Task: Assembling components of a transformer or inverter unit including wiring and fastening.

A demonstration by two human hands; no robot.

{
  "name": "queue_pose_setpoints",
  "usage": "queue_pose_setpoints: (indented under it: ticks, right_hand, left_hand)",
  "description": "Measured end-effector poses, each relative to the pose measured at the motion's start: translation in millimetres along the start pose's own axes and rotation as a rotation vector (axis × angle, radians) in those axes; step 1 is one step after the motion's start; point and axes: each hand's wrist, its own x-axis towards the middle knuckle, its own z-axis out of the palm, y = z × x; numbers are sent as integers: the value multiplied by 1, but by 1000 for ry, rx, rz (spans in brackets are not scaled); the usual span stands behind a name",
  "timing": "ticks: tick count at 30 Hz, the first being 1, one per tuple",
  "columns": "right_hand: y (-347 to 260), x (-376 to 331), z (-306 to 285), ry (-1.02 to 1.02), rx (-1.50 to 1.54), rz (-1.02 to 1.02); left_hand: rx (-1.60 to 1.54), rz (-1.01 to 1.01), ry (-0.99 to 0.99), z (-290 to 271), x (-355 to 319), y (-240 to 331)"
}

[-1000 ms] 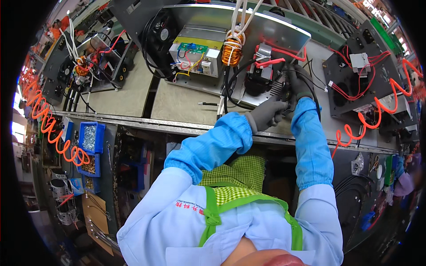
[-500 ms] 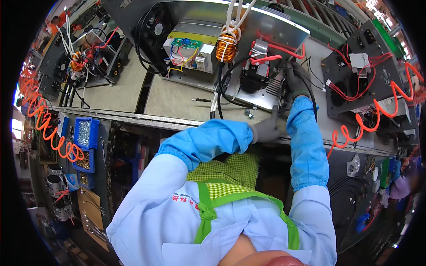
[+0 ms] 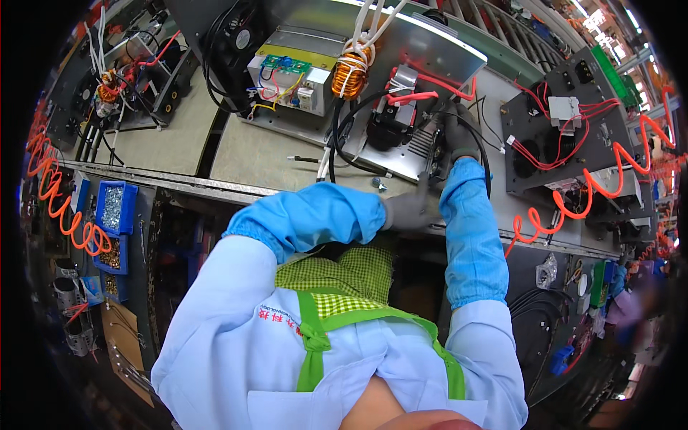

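My right hand (image 3: 459,134), in a dark grey glove, is curled at the right side of a black-and-silver finned module (image 3: 393,131). A black cable (image 3: 481,143) loops past that hand, and whatever its fingers close around is hidden. My left hand (image 3: 406,211), also gloved, is at the bench's front edge below the module. Something slim and grey points up from it toward the module's lower right corner; blur keeps me from telling finger from tool. Left of it lie small loose bolts (image 3: 378,184). Red wires (image 3: 414,97) join the module inside the open metal chassis (image 3: 308,127).
An orange-wound copper coil (image 3: 351,74) with white leads and a green circuit board (image 3: 285,64) sit in the chassis. Dark panelled units stand left (image 3: 159,107) and right (image 3: 529,118). Orange coiled hoses (image 3: 602,190) hang at both sides. Blue bins (image 3: 116,206) hold fasteners at the lower left.
The whole scene has slid a little to the left in view. Both hands keep about the same places against the module.
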Motion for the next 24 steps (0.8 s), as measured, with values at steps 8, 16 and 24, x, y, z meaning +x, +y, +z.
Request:
queue_pose_setpoints:
  ticks: [8, 16, 24]
  right_hand:
    - [-8, -7, -6, -19, 85, 11]
    - [2, -6, -2, -4, 43, 44]
    - [0, -5, -7, -72, 63, 59]
  left_hand:
    - [-833, -188, -301, -86, 55, 57]
    - [-109, 163, -34, -32, 13, 44]
    - [-275, 337, 68, -6, -6, 0]
